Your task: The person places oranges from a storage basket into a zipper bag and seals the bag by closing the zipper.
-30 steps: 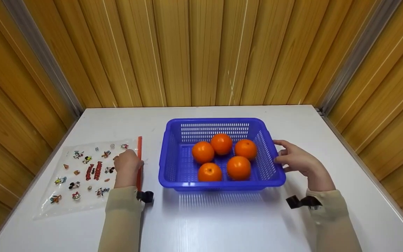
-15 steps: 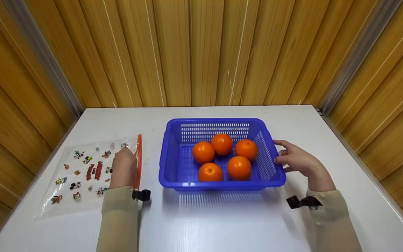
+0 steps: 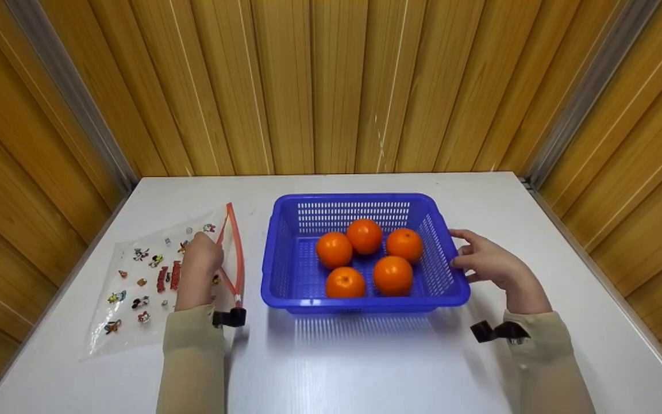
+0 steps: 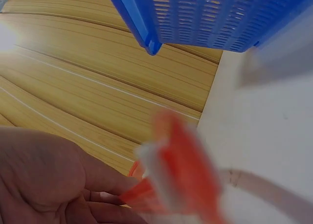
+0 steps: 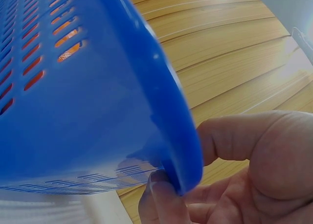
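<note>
At the left, my left hand [image 3: 200,261] pinches the upper layer of a clear printed zip bag [image 3: 130,339] near its red-edged mouth, which gapes. In the left wrist view the red zip strip [image 4: 188,170] is blurred beside my left hand [image 4: 54,180]. My right hand [image 3: 495,267] holds the right rim of a blue basket [image 3: 365,302] with thumb and fingers. Several oranges [image 3: 393,276] lie inside the basket. The right wrist view shows my right hand [image 5: 244,170] with fingers around the basket's rim [image 5: 171,106].
The basket stands on a white table [image 3: 331,368], to the right of the bag. Wood-patterned walls [image 3: 337,86] rise behind the table and on both sides.
My left hand has drawn back slightly leftward. The bag's red-edged mouth has lifted and spread apart, and the bag has shifted to the right. The right hand and basket stay put.
</note>
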The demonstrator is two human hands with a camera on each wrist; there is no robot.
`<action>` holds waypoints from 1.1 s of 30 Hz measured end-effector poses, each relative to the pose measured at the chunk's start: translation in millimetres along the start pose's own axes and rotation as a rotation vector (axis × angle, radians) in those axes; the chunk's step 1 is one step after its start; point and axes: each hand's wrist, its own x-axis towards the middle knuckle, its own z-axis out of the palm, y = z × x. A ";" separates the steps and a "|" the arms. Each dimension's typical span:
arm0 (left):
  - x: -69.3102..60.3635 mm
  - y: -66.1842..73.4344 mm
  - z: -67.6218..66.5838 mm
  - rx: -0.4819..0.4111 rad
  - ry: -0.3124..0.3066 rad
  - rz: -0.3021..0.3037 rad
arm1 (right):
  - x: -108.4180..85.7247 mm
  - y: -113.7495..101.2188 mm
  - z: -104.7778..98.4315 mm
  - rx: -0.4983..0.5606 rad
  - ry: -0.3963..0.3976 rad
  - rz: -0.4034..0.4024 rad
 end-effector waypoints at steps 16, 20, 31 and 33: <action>-29.0 20.8 -21.8 -0.041 0.070 0.146 | -1.3 -3.5 -1.0 -0.008 -0.008 0.012; -36.9 29.5 -23.1 -0.077 0.068 0.154 | -2.0 -6.3 -1.9 -0.047 -0.005 0.024; -53.1 42.3 -28.0 -0.157 0.054 0.158 | -6.5 -45.1 12.5 -0.299 0.186 0.014; -55.9 44.0 -27.2 -0.170 0.046 0.162 | -3.9 -57.9 23.8 -0.291 0.203 -0.032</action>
